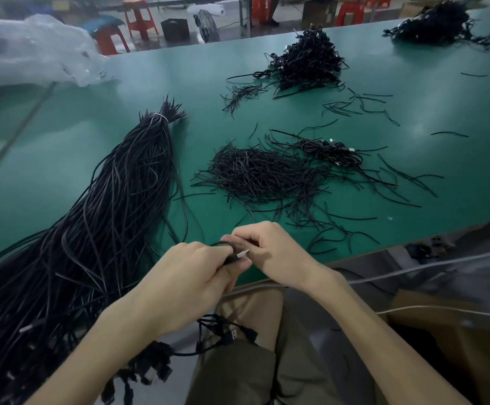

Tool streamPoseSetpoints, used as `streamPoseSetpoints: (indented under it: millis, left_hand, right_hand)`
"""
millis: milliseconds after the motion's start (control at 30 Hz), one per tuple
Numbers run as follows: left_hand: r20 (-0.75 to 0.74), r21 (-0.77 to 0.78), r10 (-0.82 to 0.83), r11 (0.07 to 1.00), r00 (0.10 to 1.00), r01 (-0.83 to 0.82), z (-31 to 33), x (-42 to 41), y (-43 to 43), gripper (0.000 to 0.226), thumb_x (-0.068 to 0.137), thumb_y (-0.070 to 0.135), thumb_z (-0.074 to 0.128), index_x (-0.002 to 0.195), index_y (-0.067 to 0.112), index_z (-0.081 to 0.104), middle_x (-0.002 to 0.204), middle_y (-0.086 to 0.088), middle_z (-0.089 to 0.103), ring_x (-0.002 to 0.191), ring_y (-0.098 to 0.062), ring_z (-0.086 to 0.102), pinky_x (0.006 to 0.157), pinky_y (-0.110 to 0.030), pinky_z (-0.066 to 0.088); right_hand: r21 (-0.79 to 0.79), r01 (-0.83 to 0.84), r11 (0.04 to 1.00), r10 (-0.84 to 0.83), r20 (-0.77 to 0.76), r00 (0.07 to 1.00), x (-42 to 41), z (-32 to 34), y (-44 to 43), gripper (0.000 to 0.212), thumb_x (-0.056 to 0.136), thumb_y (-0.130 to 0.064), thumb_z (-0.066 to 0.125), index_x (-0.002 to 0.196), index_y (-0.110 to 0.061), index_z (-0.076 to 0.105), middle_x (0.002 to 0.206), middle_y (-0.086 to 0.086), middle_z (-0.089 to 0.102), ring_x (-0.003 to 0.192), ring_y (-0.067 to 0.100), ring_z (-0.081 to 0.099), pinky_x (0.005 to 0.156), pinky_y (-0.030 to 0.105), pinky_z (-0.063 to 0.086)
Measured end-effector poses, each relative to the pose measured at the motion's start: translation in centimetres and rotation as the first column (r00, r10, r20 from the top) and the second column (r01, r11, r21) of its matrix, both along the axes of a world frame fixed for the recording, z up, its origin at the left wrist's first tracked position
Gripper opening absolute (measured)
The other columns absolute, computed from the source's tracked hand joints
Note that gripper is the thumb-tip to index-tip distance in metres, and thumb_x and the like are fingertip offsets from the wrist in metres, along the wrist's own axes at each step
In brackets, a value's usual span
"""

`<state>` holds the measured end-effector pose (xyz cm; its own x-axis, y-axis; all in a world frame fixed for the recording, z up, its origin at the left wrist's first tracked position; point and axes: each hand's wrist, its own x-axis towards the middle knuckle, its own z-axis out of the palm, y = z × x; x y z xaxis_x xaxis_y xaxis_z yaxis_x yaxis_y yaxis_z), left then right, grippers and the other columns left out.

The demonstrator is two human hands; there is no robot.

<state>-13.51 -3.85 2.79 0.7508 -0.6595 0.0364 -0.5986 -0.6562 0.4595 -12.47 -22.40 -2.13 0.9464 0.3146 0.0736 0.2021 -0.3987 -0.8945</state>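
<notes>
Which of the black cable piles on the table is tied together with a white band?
The long bundle at the left, banded near its far tip; the other piles lie loose.

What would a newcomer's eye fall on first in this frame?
Most likely the thick bundle of black cables sprawled along the left of the green table, tied near its far end. Next, the left hand and right hand at the near edge, together gripping a black USB cable with its silver plug showing. A loose pile of short black ties lies mid-table.
</notes>
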Motion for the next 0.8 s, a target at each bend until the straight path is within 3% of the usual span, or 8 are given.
streamPoseSetpoints:
  millis: [67, 133, 267, 333, 433, 500, 633, 800]
  left_hand:
    - [0.050, 0.064, 0.010, 0.998, 0.999, -0.014, 0.0, 0.1, -0.1, 0.055, 0.093, 0.064, 0.019, 0.071, 0.026, 0.052, 0.057, 0.008, 0.053, 0.057, -0.016, 0.054, 0.057, -0.030, 0.043]
    - [0.066, 0.117, 0.015, 0.993, 0.998, -0.023, -0.1, 0.1, -0.2, 0.054, 0.092, 0.064, 0.014, 0.075, 0.025, 0.048, 0.067, 0.010, 0.054, 0.064, -0.015, 0.055, 0.064, -0.034, 0.046]
    - [0.151, 0.222, 0.014, 0.974, 0.988, -0.048, -0.8, 0.2, -0.3, 0.035, 0.102, 0.054, 0.026, 0.083, 0.028, 0.038, 0.083, 0.016, 0.050, 0.078, -0.014, 0.046, 0.070, -0.027, 0.036]
    - [0.193, 0.220, 0.029, 0.973, 0.981, -0.072, -1.0, 0.2, -0.3, 0.029, 0.105, 0.050, 0.032, 0.093, 0.028, 0.044, 0.094, 0.016, 0.054, 0.081, -0.013, 0.041, 0.072, -0.022, 0.030]
    - [0.255, 0.202, 0.048, 0.974, 0.966, -0.102, -1.2, 0.3, 0.0, 0.035, 0.105, 0.046, 0.036, 0.110, 0.022, 0.059, 0.107, 0.011, 0.064, 0.090, -0.017, 0.054, 0.075, -0.019, 0.027]
    - [0.288, 0.197, 0.050, 0.974, 0.956, -0.110, -1.4, 0.5, 0.1, 0.033, 0.104, 0.041, 0.042, 0.106, 0.017, 0.064, 0.102, 0.008, 0.067, 0.089, -0.021, 0.060, 0.075, -0.019, 0.030]
    - [0.422, 0.172, 0.064, 0.974, 0.904, -0.149, -2.1, 1.1, 0.4, 0.021, 0.089, 0.026, 0.076, 0.076, 0.012, 0.067, 0.070, 0.000, 0.067, 0.061, -0.028, 0.064, 0.059, -0.031, 0.051]
    - [0.412, 0.130, 0.097, 0.978, 0.906, -0.164, -2.8, 1.3, 0.9, 0.017, 0.084, 0.023, 0.082, 0.093, 0.011, 0.075, 0.081, -0.002, 0.074, 0.073, -0.027, 0.072, 0.065, -0.028, 0.054]
  right_hand:
    - [-0.002, 0.024, 1.000, -0.024, 0.021, 0.999, 0.0, 0.2, 0.0, 0.044, 0.107, -0.031, 0.053, 0.065, -0.016, 0.055, 0.059, 0.003, 0.051, 0.058, 0.009, 0.041, 0.058, 0.030, 0.034]
    - [-0.001, 0.040, 0.999, -0.040, 0.042, 0.998, 0.0, 0.5, -0.1, 0.047, 0.106, -0.036, 0.052, 0.063, -0.018, 0.048, 0.057, -0.006, 0.044, 0.056, 0.005, 0.037, 0.058, 0.022, 0.031]
    - [-0.051, 0.038, 0.998, -0.033, 0.093, 0.995, 0.0, 1.2, -0.1, 0.050, 0.106, -0.042, 0.049, 0.065, -0.013, 0.042, 0.059, -0.006, 0.038, 0.056, 0.008, 0.034, 0.057, 0.022, 0.030]
    - [-0.056, 0.045, 0.997, -0.039, 0.092, 0.995, -0.1, 1.3, -0.1, 0.050, 0.106, -0.041, 0.049, 0.065, -0.014, 0.041, 0.059, -0.006, 0.037, 0.055, 0.008, 0.033, 0.056, 0.021, 0.029]
    - [-0.050, 0.050, 0.997, -0.046, 0.082, 0.996, -0.2, 1.4, -0.1, 0.045, 0.106, -0.042, 0.048, 0.067, -0.019, 0.047, 0.060, -0.003, 0.042, 0.055, 0.008, 0.036, 0.056, 0.023, 0.030]
    - [-0.060, 0.045, 0.997, -0.040, 0.074, 0.996, -0.2, 1.5, 0.0, 0.041, 0.107, -0.042, 0.048, 0.070, -0.025, 0.053, 0.060, -0.007, 0.046, 0.054, 0.008, 0.038, 0.056, 0.025, 0.032]
    - [-0.062, 0.057, 0.996, -0.051, 0.089, 0.995, -0.3, 1.6, 0.2, 0.040, 0.107, -0.042, 0.048, 0.076, -0.022, 0.063, 0.059, -0.004, 0.046, 0.053, 0.009, 0.037, 0.055, 0.025, 0.031]
    - [-0.047, 0.058, 0.997, -0.053, 0.096, 0.994, -0.5, 1.8, 0.4, 0.040, 0.107, -0.041, 0.048, 0.079, -0.017, 0.064, 0.059, -0.003, 0.046, 0.054, 0.021, 0.041, 0.055, 0.036, 0.034]
